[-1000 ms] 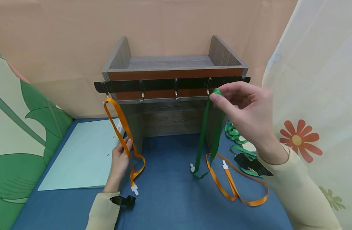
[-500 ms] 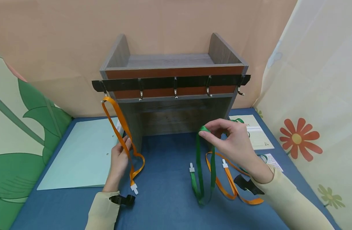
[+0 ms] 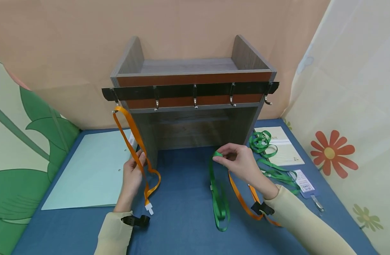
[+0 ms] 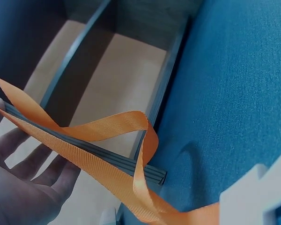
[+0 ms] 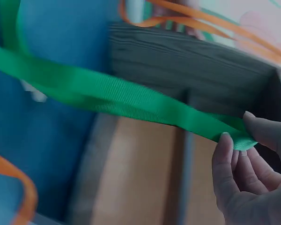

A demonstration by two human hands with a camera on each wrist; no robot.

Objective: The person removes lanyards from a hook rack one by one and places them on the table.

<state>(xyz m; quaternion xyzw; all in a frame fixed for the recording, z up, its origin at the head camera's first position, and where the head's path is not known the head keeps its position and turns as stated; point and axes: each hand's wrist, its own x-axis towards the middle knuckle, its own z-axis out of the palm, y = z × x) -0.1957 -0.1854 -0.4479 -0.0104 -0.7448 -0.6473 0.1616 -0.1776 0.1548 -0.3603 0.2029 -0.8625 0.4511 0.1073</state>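
My right hand [image 3: 242,164] pinches the looped end of a green lanyard [image 3: 218,202] between thumb and fingers. The rest of the ribbon hangs below, over the blue table; in the right wrist view this lanyard [image 5: 107,91] stretches away from the fingertips. An orange lanyard [image 3: 135,132] with a white clip hangs from the leftmost hook of the black hook rail [image 3: 179,92]. Behind its ribbon my left hand [image 3: 132,177] rests by the left side panel of the grey shelf [image 3: 147,141], with fairly straight fingers [image 4: 30,164] and the fingertips partly hidden.
A second orange lanyard [image 3: 241,196] lies beneath my right forearm. Green lanyards [image 3: 279,173], a notepad [image 3: 287,148] and a badge holder [image 3: 304,182] lie at the right. A pale folder [image 3: 89,173] lies at the left. The other rail hooks hold nothing.
My right hand has come down and left from beside the rail, with the green lanyard still pinched. The ribbon hangs lower. My left hand and the hanging orange lanyard stay put.
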